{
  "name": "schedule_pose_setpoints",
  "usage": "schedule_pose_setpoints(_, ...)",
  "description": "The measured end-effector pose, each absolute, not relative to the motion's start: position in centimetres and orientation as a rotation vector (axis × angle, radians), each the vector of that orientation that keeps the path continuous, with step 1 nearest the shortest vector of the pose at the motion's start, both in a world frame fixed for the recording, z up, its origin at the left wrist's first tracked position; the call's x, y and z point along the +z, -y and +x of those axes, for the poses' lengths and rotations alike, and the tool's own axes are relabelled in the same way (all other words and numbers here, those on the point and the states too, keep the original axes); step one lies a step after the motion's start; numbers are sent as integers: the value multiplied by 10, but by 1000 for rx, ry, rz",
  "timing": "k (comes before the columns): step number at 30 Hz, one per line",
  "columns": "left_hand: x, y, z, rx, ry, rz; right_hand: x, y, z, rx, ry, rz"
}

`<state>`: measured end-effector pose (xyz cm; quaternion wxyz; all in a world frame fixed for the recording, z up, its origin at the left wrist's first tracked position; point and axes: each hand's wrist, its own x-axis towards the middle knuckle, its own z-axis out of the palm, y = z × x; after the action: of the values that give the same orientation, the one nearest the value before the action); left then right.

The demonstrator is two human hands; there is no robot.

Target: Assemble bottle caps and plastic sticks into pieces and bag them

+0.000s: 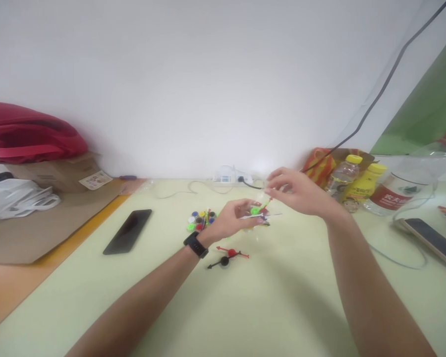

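Observation:
My left hand (232, 218), with a black watch on its wrist, is closed around several plastic spinner arrows. Among these show a green spinner arrow (255, 211) and a white spinner arrow (250, 216). My right hand (288, 187) is just above and to the right, its fingers curled together by a small red tip (271, 199). What it pinches is too small to make out. Below the left hand, a red spinner arrow (232, 253) and a black spinner arrow (225, 261) lie on the table. Several coloured round pieces (195, 220) sit beside the left wrist.
On the left are a black phone (128, 232), a cardboard box (55, 176) and a red bag (29, 134). Bottles, including a yellow bottle (366, 186), stand at the right near another phone (433, 243). A power strip (226, 177) with cables lies along the wall.

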<state>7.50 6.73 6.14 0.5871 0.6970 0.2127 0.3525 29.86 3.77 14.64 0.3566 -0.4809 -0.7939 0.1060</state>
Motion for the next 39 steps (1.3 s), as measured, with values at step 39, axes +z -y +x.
schedule_pose_setpoints(39, 92, -80, 52, 901, -535, 1756, 157, -26, 293, 537, 2340, -1059)
